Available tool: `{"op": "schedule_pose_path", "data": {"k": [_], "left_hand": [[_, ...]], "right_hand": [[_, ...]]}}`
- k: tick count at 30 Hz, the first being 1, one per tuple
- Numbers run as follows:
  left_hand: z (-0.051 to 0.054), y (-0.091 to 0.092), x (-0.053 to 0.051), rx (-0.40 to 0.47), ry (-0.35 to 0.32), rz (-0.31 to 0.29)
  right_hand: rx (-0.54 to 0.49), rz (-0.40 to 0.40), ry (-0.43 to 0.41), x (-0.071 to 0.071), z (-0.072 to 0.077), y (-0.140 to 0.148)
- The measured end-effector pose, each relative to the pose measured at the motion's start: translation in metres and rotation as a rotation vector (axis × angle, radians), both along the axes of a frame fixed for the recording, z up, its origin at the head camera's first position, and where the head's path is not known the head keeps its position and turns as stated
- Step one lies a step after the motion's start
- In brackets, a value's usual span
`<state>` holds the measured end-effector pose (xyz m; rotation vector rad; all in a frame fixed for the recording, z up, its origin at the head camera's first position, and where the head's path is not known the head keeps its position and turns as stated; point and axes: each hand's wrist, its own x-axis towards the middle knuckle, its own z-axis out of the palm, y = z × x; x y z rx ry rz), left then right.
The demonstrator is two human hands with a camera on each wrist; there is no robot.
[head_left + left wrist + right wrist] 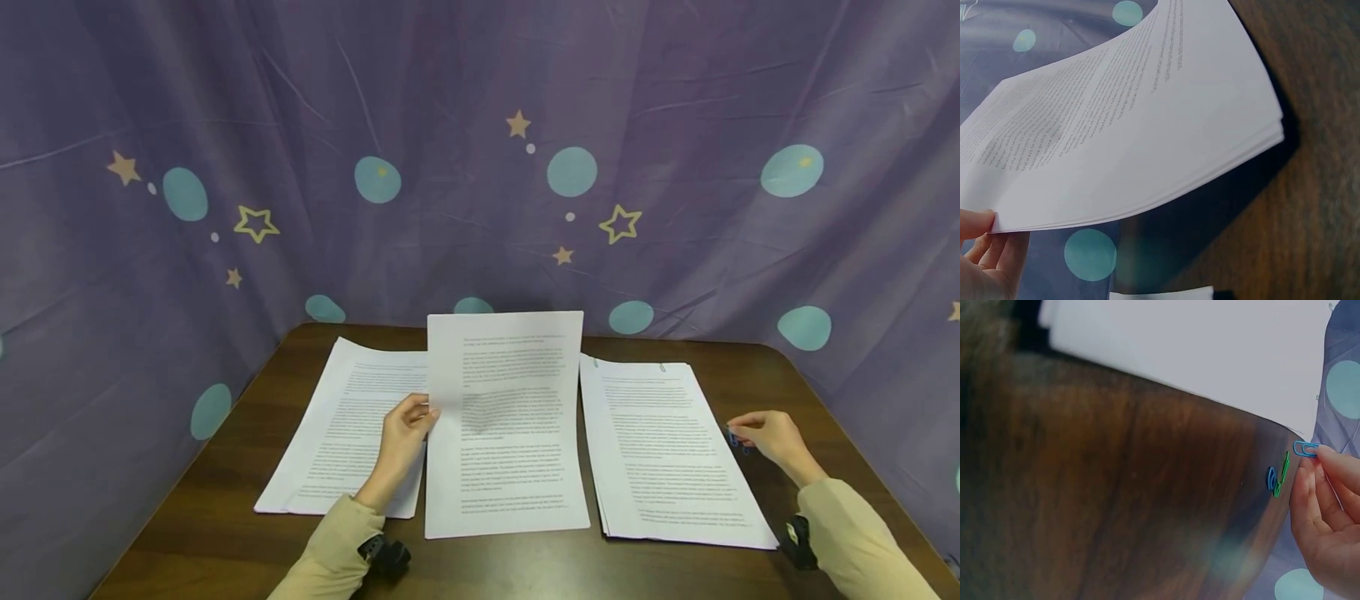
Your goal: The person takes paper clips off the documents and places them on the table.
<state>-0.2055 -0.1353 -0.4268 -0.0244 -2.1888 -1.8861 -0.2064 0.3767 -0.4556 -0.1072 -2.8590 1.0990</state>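
Head view: L hand (405, 429) pinches thin, white, printed pages (513, 467); R hand (771, 437) pinches a looped, blue wire clip (1305, 449). Prob. clip-getting step; next move needs pages held even.

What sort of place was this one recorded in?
Probably an indoor, curtained-off workspace, perhaps a makeshift booth for desk work: a purple curtain with stars and dots hangs behind and on both sides of a wooden table, where printed pages lie in stacks.
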Motion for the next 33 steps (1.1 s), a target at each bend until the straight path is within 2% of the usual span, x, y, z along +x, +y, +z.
{"op": "schedule_pose_path", "data": {"k": [11, 17, 25, 33], "left_hand": [[0.002, 0.001, 0.001, 0.018, -0.004, -0.012], [0.003, 0.001, 0.001, 0.017, -0.014, -0.008], [0.002, 0.0, 0.0, 0.001, -0.017, -0.013], [0.002, -0.001, -0.003, 0.001, -0.024, -0.029]], "right_hand": [[0.012, 0.013, 0.034, 0.0, 0.0, 0.001], [-0.02, 0.044, 0.127, -0.012, -0.005, -0.004], [-0.069, 0.131, 0.175, -0.005, 0.028, -0.052], [-0.13, 0.17, 0.146, -0.007, 0.039, -0.083]]}}
